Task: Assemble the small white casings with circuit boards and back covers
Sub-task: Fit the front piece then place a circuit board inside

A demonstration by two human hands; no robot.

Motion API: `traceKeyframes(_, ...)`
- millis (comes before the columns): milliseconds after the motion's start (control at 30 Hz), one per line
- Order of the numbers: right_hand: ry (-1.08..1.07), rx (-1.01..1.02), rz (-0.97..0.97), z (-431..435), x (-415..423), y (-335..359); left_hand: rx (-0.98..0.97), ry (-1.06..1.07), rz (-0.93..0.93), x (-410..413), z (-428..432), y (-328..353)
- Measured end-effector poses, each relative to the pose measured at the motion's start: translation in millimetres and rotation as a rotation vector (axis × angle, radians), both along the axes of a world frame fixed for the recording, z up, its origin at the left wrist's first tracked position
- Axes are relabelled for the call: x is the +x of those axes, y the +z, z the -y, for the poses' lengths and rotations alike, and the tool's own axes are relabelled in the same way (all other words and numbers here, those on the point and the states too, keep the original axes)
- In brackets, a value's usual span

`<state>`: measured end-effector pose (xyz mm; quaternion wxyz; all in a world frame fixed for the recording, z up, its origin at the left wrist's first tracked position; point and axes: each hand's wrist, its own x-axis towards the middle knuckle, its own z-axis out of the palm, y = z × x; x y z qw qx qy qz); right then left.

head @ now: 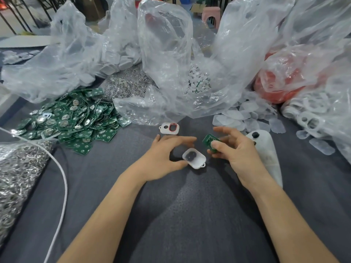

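Grey cloth covers the desk (171, 215), with clear plastic bags (163, 44) at the rear and a pile of green boards (76, 118) at the left. At centre, the left hand (163, 156) holds the open white casing (194, 158), thumb against its edge and fingers (180, 139) curved above it. Just beside it, the right hand (235, 154) pinches a circuit board (209, 142) between thumb and fingers. A second casing (169, 128) with a red ring lies behind the hands.
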<state>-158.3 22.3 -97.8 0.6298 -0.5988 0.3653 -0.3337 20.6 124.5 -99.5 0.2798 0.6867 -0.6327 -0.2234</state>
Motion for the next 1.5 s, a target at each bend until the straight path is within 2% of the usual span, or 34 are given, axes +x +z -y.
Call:
traceKeyframes(67,0.024,-0.074,-0.070,-1,1,0,-0.022,0.015,-0.043,1,-1,1)
traceKeyframes(167,-0.005,-0.016,-0.042,-2,1,0,-0.056,0.100,-0.094,0,-2,4)
traceKeyframes(333,0.021,-0.023,0.035,-2,2,2,0.014,0.251,0.036,-22,0,-2)
traceKeyframes(567,-0.021,-0.166,-0.115,1,-1,-2,-0.037,0.141,0.135,-24,0,-4)
traceKeyframes(733,0.015,-0.165,-0.091,-1,2,-3,0.010,0.035,0.017,-22,-1,0)
traceKeyframes(833,0.016,-0.179,-0.095,-2,1,-2,-0.035,0.142,-0.092,-24,-1,1)
traceKeyframes(933,0.004,-0.157,-0.093,-1,1,-2,0.034,0.302,0.117,-34,0,-3)
traceKeyframes(1033,0.008,-0.139,-0.102,2,-1,-1,0.070,0.309,0.329,-41,0,-7)
traceKeyframes(1267,0.106,-0.046,-0.098,3,-5,3,0.075,0.200,0.135,-34,-1,-3)
traceKeyframes(1500,0.106,-0.066,-0.166,-2,-3,3,0.073,0.197,0.060,-31,-1,-2)
